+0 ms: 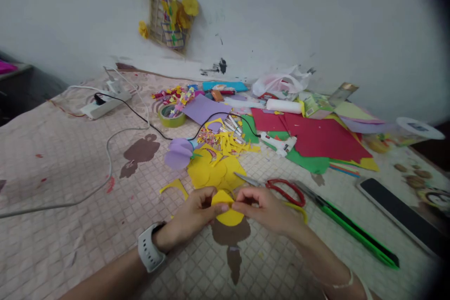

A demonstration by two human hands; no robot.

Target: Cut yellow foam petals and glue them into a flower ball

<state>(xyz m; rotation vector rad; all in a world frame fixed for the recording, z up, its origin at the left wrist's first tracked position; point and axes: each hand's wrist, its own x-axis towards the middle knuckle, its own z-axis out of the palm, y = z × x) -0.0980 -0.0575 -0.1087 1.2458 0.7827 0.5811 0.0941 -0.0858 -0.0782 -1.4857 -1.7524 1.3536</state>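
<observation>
My left hand (195,211) and my right hand (262,208) pinch a rounded piece of yellow craft paper (229,216) between them, folding it at the upper edge. Just above the hands lie overlapping yellow paper cutouts (214,173), with a purple paper flower (179,153) to their left. Red-handled scissors (284,192) rest close to my right hand, their blades pointing left. A white watch (149,247) sits on my left wrist.
A hot glue gun (279,144) lies on green and red paper sheets (316,133). Behind are yellow scraps, a roll of tape (172,116) and a plastic bag (281,82). A power strip (105,104) trails cables at left. A long green tool (355,229) lies at right.
</observation>
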